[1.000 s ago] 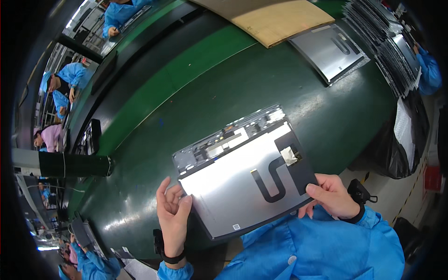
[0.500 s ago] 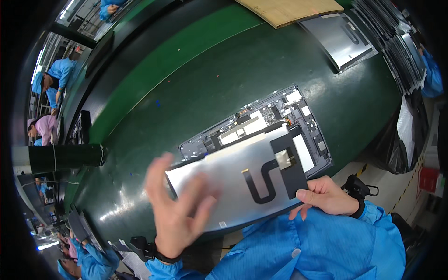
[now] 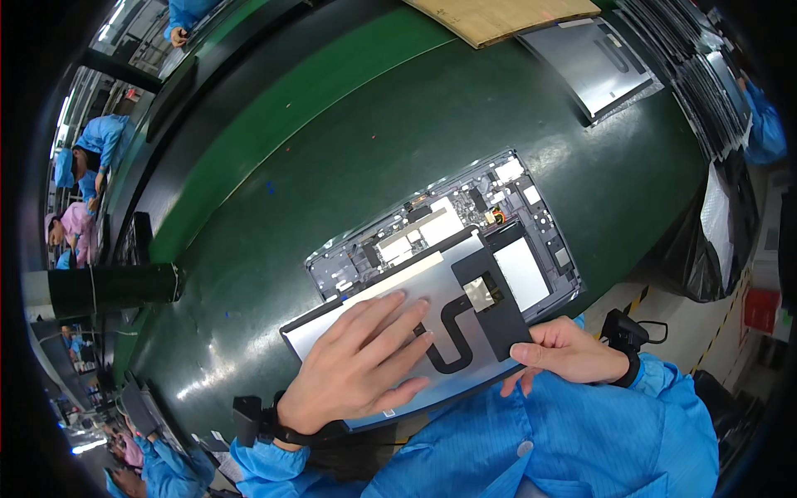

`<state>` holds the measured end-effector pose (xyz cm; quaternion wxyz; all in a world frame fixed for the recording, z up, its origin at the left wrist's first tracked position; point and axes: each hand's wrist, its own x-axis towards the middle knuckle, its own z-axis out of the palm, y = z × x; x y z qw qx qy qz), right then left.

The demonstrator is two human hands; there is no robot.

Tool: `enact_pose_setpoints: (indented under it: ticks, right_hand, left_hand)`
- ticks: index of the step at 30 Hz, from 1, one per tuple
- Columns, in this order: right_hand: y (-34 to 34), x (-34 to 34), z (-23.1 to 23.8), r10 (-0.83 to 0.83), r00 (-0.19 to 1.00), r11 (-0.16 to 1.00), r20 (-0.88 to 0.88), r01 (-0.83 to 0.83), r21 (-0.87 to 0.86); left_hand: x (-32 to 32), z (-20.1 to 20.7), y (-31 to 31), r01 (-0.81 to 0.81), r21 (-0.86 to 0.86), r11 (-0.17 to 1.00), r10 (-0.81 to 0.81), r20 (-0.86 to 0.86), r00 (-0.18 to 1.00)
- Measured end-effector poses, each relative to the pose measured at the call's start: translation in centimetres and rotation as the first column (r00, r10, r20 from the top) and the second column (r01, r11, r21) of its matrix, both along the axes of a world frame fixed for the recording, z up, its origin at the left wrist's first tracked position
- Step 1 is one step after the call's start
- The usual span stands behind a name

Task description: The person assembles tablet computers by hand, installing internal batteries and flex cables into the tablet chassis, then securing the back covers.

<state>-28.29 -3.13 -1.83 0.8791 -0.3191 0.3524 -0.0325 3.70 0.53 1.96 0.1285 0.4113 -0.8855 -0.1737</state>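
A thin silver display panel (image 3: 440, 388) with a black S-shaped ribbon cable (image 3: 455, 353) on its back lies tilted in front of me. My left hand (image 3: 361, 361) rests on that silver back, fingers stretched and slightly apart. At the panel's near right corner, my right hand (image 3: 573, 350) pinches the edge, thumb on top and fingers beneath. The panel covers the near part of an opened dark electronics housing (image 3: 332, 267), which looks like a laptop's. Its circuit board (image 3: 432, 226), coloured wires (image 3: 496, 217) and a white rectangle (image 3: 521, 278) are exposed on the far side.
Another silver panel (image 3: 585, 70) lies at the far right beside a cardboard sheet (image 3: 506, 17). Next to it rises a stack of thin dark panels (image 3: 706, 83). A black plastic bag (image 3: 706, 241) hangs past the green table's (image 3: 349, 174) right edge. Co-workers in blue (image 3: 104, 141) are at the left.
My left hand has come down from above onto the panel. The panel, with my right hand on it, has shifted left and toward me, exposing more of the housing.
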Motion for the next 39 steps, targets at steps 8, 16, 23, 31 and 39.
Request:
enact_pose_setpoints:
  ticks: [8,16,23,31,39]
  right_hand:
    - [0.2,0.0,-0.1,-0.015,1.0,1.0,0.005,0.015,0.001]
    - [-1.7,-1.3,4.1,-0.05,0.936,0.668,-0.349,-0.229,-0.709]
    - [-4.4,5.9,2.3,-0.145,0.971,0.125,0.192,0.211,-0.97]
    - [-3.0,6.8,2.4,-0.125,0.973,0.276,0.193,0.221,-0.935]
    - [-5.8,6.5,1.1,0.194,0.98,-0.365,0.054,0.123,-0.923]
  left_hand:
    - [-2.7,-1.0,-1.9,0.094,0.142,0.985,-0.058,-0.241,0.969]
    - [-3.2,-0.6,-2.3,0.008,0.374,0.928,0.162,-0.42,0.893]
    - [-3.2,-0.8,-2.1,0.015,0.33,0.944,0.135,-0.425,0.895]
    - [-2.1,-0.7,-1.7,-0.048,0.719,0.693,0.626,-0.568,0.534]
    - [-1.6,0.5,-3.1,-0.151,0.798,0.584,0.63,-0.328,0.704]
